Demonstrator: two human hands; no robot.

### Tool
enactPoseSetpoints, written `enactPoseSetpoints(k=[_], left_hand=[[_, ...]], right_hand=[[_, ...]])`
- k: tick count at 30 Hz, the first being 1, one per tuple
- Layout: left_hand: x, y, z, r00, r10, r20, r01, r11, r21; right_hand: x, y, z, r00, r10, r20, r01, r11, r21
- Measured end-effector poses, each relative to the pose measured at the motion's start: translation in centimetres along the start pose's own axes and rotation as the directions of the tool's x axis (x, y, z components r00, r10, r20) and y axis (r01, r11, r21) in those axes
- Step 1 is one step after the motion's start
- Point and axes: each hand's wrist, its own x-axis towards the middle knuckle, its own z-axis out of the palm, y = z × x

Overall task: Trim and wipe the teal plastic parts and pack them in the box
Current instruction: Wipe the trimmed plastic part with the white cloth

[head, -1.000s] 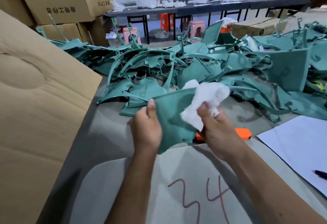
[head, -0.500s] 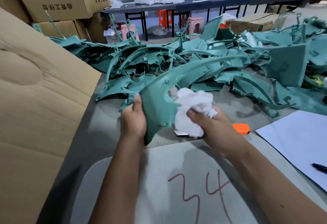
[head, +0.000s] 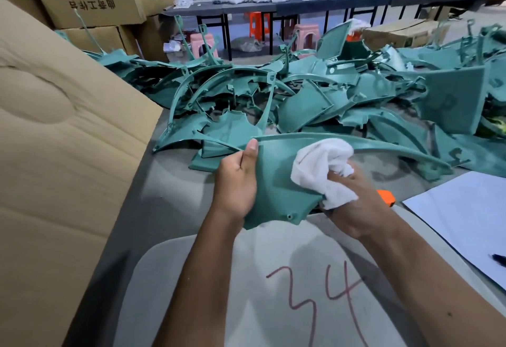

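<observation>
My left hand [head: 235, 182] grasps a curved teal part [head: 276, 179] by its left edge, thumb on top, holding it up off the grey table [head: 175, 182] so its broad face is open to the cloth. My right hand [head: 356, 204] clutches a bunched white cloth [head: 320, 166] pressed on that face, I judge for wiping. Behind lies a heap of teal parts [head: 315, 100], probably still to do. At my left a large cardboard flap [head: 60, 155] rises, likely the packing box; I cannot see inside it.
</observation>
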Motion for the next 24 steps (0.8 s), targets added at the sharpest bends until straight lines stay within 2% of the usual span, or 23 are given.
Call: enactPoseSetpoints(k=[2, 3, 4, 5, 7, 8, 10, 12, 13, 14, 15, 17, 18, 19, 21, 22, 24], left_hand=[[-0.3, 0.0, 0.6, 0.981, -0.180, 0.070, 0.192, 0.957, -0.219], [-0.4, 0.1, 0.7, 0.967, -0.246, 0.065, 0.254, 0.920, -0.299], [-0.3, 0.1, 0.7, 0.960, -0.281, 0.010, 0.270, 0.912, -0.309], [0.0, -0.1, 0.6, 0.961, -0.259, -0.095, 0.234, 0.948, -0.214], [0.3, -0.4, 0.2, 0.935, -0.069, -0.348, 0.108, 0.990, 0.095], [0.3, -0.4, -0.1, 0.905, 0.029, -0.424, 0.060, 0.979, 0.196], [0.1, -0.3, -0.5, 0.866, 0.172, -0.469, -0.025, 0.952, 0.304], [0.3, -0.6, -0.4, 0.859, 0.215, -0.465, -0.049, 0.938, 0.343], [0.4, -0.7, -0.2, 0.872, 0.174, -0.458, -0.030, 0.952, 0.304], [0.4, -0.8, 0.1, 0.899, 0.074, -0.433, 0.013, 0.981, 0.194], [0.4, -1.0, 0.7, 0.925, -0.073, -0.372, 0.090, 0.995, 0.029], [0.0, -1.0, 1.7, 0.921, -0.350, -0.172, 0.282, 0.902, -0.328], [-0.2, -0.8, 1.9, 0.903, -0.414, -0.112, 0.330, 0.838, -0.434], [-0.2, -0.9, 2.1, 0.893, -0.434, -0.122, 0.335, 0.820, -0.465], [0.2, -1.1, 2.0, 0.877, -0.352, -0.328, 0.235, 0.908, -0.347], [0.2, -1.1, 1.9, 0.856, -0.294, -0.426, 0.180, 0.941, -0.287], [-0.1, -0.7, 1.9, 0.820, -0.194, -0.538, 0.116, 0.978, -0.175]], right_hand=[[0.2, -0.4, 0.5, 0.985, -0.045, 0.166, 0.027, 0.993, 0.113], [0.1, -0.6, 0.8, 0.983, -0.030, 0.183, -0.006, 0.982, 0.191], [0.1, -0.4, 0.8, 0.993, 0.002, 0.117, -0.031, 0.970, 0.242], [0.2, -0.2, 0.7, 0.998, 0.030, 0.048, -0.041, 0.965, 0.257], [0.1, 0.7, 0.4, 0.989, 0.057, -0.135, -0.038, 0.990, 0.139], [0.0, 1.0, 0.3, 0.984, 0.044, -0.171, -0.033, 0.997, 0.068], [-0.2, 1.0, 0.9, 0.993, -0.002, -0.122, -0.015, 0.991, -0.136], [-0.2, 0.7, 1.2, 0.997, -0.043, -0.062, 0.027, 0.971, -0.237], [-0.2, 0.5, 1.3, 0.995, -0.056, -0.083, 0.033, 0.966, -0.258], [-0.1, 0.4, 1.4, 0.991, -0.065, -0.116, 0.036, 0.970, -0.241], [0.0, 0.4, 1.4, 0.988, -0.056, -0.145, 0.033, 0.987, -0.154], [0.1, 0.5, 1.7, 0.983, 0.051, -0.179, -0.022, 0.987, 0.161], [0.2, 0.6, 1.8, 0.973, 0.108, -0.204, -0.049, 0.960, 0.275], [0.4, 0.5, 1.9, 0.955, 0.150, -0.256, -0.075, 0.957, 0.281], [0.6, 0.6, 1.9, 0.921, 0.137, -0.366, -0.116, 0.990, 0.079], [0.6, 0.8, 2.0, 0.918, 0.116, -0.379, -0.131, 0.991, -0.014], [0.4, 1.0, 2.6, 0.937, 0.092, -0.338, -0.135, 0.985, -0.106]])
